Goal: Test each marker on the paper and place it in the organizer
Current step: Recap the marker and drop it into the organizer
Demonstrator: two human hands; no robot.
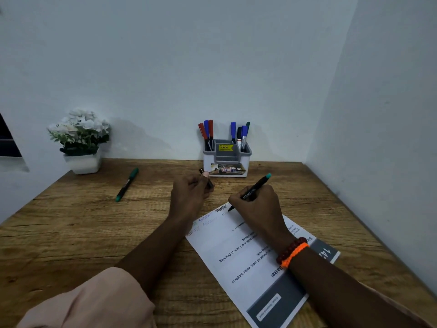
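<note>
Marker [251, 191] with a black barrel and teal end cap is pinched in the curled fingers of the right hand [256, 209], its tip touching the paper [236, 254] near the sheet's far corner, just beside a row of zigzag test strokes. The paper lies at an angle on the right half of the desk [94, 233], under the right forearm. The left hand [189, 197] rests on the desk just left of the paper's far corner, fingers curled round a dark cap [207, 179]. The organizer [227, 159] stands at the desk's back edge against the wall, holding red, blue and dark markers. A green marker [127, 184] lies capped toward the back left, near a potted white flower plant [80, 140] in that corner.
</note>
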